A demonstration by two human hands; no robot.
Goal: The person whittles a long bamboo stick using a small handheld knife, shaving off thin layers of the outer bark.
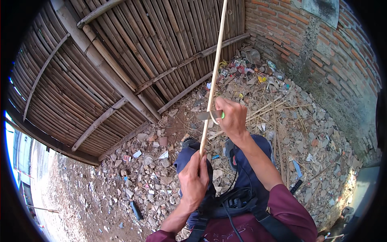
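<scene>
A long pale strip, bamboo by its look, [216, 66] runs from my lap up past the top of the view. Around its lower end my left hand [194, 177] is closed, thumb and fingers gripping it. My right hand [232, 117] is wrapped round the handle of a knife, with a bit of green showing at the grip. The knife's blade [206, 115] lies across the strip, touching it above my left hand. A thin curled shaving [213, 117] loops off the strip beside the blade.
A wall of upright bamboo slats [157, 44] stands ahead and to the left. At the right is a brick wall [282, 28]. Stones, litter and wood scraps cover the ground [153, 173]. A dark object [136, 210] lies at lower left, a black handle [296, 186] at right.
</scene>
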